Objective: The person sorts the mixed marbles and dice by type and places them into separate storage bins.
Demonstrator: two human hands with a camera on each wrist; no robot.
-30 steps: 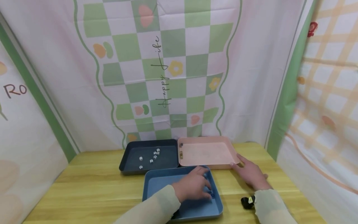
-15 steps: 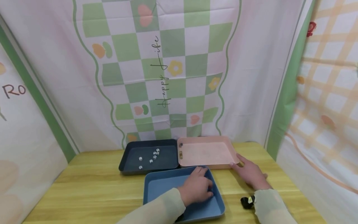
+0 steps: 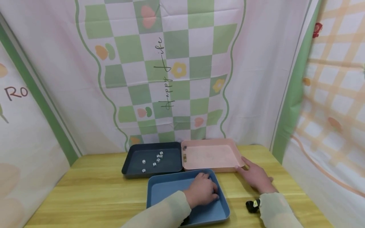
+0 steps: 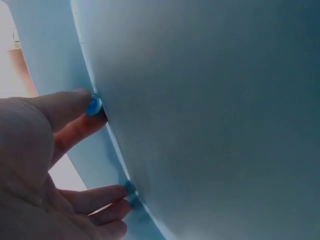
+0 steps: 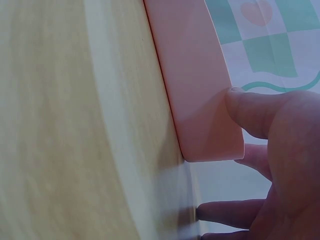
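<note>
A blue tray [image 3: 168, 190] is set on the desk [image 3: 85, 190], nearest the person, with a pink tray [image 3: 211, 155] just behind it. The right hand [image 3: 256, 179] is laid open on the desk, its thumb touching the pink tray's near right corner. A small blue bead [image 4: 93, 105] is pinched by the left hand [image 3: 202, 193] at the blue tray's right wall.

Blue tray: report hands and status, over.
Left hand in blue tray, pinching small blue bead. Right hand steadies pink tray corner. Nothing in the way.
</note>
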